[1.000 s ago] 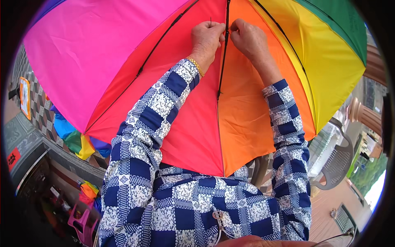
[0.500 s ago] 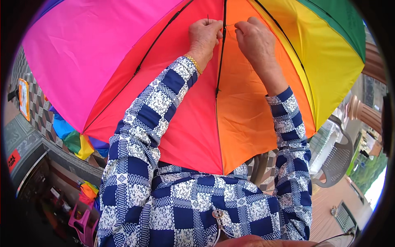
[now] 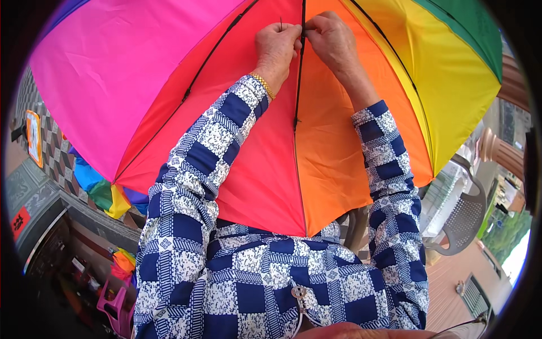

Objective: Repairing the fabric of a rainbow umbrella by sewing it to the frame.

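Note:
A large open umbrella (image 3: 243, 152) with pink, red, orange, yellow and green panels spreads before me, its inner side toward me. Down the seam between red and orange runs a thin black rib (image 3: 299, 85). My left hand (image 3: 274, 53) is closed on this rib near the top of the view, and a thin dark pin-like piece (image 3: 281, 24) sticks up from its fingers. From the other side, my right hand (image 3: 334, 45) pinches close against the same rib. The fine thread between its fingertips is now hidden.
Another multicoloured umbrella (image 3: 101, 189) lies on the patterned tiles at the left. A pink plastic stool (image 3: 116, 308) stands at the lower left. At the right there is a grey plastic chair (image 3: 463, 217) beside a clear-wrapped pile (image 3: 443, 195).
My right hand has moved left and slightly up to the rib, closing the gap where a fine thread stretched. My left hand stays nearly in place, shifted slightly left with the rib.

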### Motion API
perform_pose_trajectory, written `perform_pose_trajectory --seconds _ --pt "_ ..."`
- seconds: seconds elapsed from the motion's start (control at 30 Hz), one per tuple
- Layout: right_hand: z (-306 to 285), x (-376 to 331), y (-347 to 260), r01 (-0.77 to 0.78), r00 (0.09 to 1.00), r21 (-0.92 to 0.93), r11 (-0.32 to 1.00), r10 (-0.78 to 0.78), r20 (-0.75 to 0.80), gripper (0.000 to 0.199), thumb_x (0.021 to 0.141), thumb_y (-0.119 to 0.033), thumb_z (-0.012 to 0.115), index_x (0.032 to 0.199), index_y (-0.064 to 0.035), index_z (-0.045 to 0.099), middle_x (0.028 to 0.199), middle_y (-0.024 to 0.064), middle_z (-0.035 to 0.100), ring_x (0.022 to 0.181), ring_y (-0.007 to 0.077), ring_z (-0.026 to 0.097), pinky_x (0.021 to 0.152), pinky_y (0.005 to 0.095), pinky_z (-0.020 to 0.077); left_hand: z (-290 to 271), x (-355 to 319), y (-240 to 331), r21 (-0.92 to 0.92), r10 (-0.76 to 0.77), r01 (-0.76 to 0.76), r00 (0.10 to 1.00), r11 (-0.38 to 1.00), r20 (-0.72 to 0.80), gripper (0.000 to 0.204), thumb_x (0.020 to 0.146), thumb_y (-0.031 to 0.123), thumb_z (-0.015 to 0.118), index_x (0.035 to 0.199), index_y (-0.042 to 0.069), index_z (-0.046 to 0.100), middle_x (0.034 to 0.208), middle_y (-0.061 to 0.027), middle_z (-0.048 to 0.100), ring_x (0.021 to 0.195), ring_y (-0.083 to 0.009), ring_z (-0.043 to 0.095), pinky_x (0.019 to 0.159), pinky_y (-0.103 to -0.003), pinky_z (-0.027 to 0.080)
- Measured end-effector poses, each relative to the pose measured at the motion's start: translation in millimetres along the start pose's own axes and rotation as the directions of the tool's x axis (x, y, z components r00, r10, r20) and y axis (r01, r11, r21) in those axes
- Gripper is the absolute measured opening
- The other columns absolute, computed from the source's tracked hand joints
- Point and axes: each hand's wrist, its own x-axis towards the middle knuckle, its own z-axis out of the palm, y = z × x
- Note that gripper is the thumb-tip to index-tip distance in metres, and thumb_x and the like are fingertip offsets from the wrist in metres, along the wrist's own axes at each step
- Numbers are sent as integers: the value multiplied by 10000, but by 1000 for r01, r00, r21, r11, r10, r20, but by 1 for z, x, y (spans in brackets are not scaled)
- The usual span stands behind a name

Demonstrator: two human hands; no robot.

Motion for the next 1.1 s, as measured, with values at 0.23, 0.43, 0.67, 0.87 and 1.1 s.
perform_pose_trajectory --seconds 0.23,0.43,0.67,0.87,1.1 --pt "-10 -6 10 38 999 -75 996 -40 -27 81 736 -142 625 772 -75 654 842 47 595 783 236 591 667 335 466 -2 1 -1 -2 -1 1 995 1000 95 118 791 149 650 759 52 591 595 5 551 484 -61 489 420 -187 375" --pt "-9 -5 8 31 999 -107 994 -35 -31 61 730 -130 630 749 -75 645 835 39 591 788 226 590 664 339 464 -8 0 -4 -20 -19 21 998 1000 67 108 791 142 651 765 58 588 601 6 554 468 -61 480 412 -183 372" --pt "-14 -5 13 31 999 -106 994 -32 -4 56 732 -125 624 741 -73 642 846 42 589 805 240 579 682 353 461 -7 0 -6 -59 -40 45 996 997 80 103 791 135 651 785 60 581 603 7 553 462 -62 474 405 -180 369" --pt "-4 -4 0 124 988 -241 962 -142 -60 56 727 -125 622 735 -72 637 871 27 587 852 246 559 699 354 457 -12 2 -6 -79 -26 28 999 996 28 119 789 131 628 732 57 553 575 -12 544 416 -70 448 393 -195 363" --pt "-15 -15 23 91 993 -251 964 -109 -56 26 721 -91 609 717 -67 616 869 27 588 856 245 553 702 349 456 -11 0 -6 -99 -67 74 995 992 75 112 797 130 629 754 64 550 580 -8 540 416 -66 444 384 -192 355"
